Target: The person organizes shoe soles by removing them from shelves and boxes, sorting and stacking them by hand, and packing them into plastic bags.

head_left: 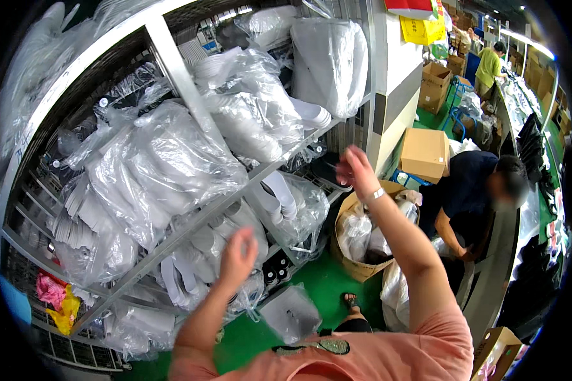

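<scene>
My left hand point(238, 255) is raised in front of the lower shelves, its fingers loosely stretched and nothing seen in them. Behind it lie bagged white sheets point(203, 244). My right hand point(358, 170) is lifted beside the rack's right end, above a cardboard carton point(357, 269) of plastic bags. Its bent fingers are smeared by motion, so any small thing in them is hidden. On the metal rack point(190, 82) are stacks of white insole-shaped pieces in clear plastic bags point(165, 162). A few bare pieces point(310, 113) stick out of a bag at the upper right.
A person in dark clothes point(467, 190) bends at my right, next to a long workbench point(489, 279). A closed carton point(424, 152) stands behind the open one. On the green floor point(337, 317) lies a clear bag point(291, 312). Pink and yellow bags point(62, 305) hang at lower left.
</scene>
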A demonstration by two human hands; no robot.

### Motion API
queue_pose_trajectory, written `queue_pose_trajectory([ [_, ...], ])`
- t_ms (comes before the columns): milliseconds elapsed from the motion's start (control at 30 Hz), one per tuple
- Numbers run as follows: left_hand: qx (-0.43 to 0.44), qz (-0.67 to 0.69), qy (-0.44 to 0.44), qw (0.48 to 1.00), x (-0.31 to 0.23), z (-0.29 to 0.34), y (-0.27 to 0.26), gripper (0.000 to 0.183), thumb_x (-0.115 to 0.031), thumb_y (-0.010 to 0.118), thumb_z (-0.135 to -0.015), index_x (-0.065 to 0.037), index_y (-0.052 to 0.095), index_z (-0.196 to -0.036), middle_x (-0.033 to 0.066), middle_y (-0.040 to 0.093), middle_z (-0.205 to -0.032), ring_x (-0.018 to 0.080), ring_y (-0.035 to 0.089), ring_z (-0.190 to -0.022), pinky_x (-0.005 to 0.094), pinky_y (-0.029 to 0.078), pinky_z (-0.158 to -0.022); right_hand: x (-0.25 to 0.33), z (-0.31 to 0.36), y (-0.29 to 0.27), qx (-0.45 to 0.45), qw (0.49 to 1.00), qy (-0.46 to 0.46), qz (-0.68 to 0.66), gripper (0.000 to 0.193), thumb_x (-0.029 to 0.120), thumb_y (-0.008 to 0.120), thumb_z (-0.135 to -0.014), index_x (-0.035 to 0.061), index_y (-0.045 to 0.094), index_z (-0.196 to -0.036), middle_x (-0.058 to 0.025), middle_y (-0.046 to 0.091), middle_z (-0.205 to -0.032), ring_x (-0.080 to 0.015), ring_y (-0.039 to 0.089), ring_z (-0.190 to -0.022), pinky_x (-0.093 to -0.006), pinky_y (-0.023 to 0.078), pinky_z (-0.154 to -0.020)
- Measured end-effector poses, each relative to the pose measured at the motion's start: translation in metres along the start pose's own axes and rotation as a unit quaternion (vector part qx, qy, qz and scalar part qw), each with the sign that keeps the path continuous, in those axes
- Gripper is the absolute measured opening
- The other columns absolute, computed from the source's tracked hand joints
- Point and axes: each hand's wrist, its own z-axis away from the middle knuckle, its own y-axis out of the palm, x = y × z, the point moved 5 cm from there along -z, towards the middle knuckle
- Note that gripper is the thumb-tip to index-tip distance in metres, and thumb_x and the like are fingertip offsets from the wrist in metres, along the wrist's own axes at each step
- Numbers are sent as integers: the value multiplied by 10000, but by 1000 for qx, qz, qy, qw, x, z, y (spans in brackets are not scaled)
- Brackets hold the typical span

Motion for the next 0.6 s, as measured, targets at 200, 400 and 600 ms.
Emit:
queue_pose_trajectory([
  [200,-147,-295,266,906,-158,-190,-57,348,-150,524,-736,-9,445,-1043,138,480,-1035,282,450,-967,359,351,-824,27,-119,26,-40,955,-175,235,619,376,585,-679,-53,383,-1077,-209,487,-1003,-281,487,-911,-318,403,-751],
  [400,-1,-591,-33,806,-111,-318,-58,556,-221,599,-652,-84,366,-1138,143,441,-1093,282,444,-994,375,359,-829,43,-138,52,3,944,-47,325,604,413,569,-652,-56,449,-1014,-193,556,-826,-263,565,-632,-290,465,-565],
  [600,10,-650,-83,755,-87,-340,-77,429,-102,487,-698,-173,384,-1109,127,484,-1039,277,529,-876,386,415,-737,44,-155,63,184,878,95,431,406,336,525,-626,-10,580,-830,-138,576,-753,-244,560,-596,-294,460,-536],
])
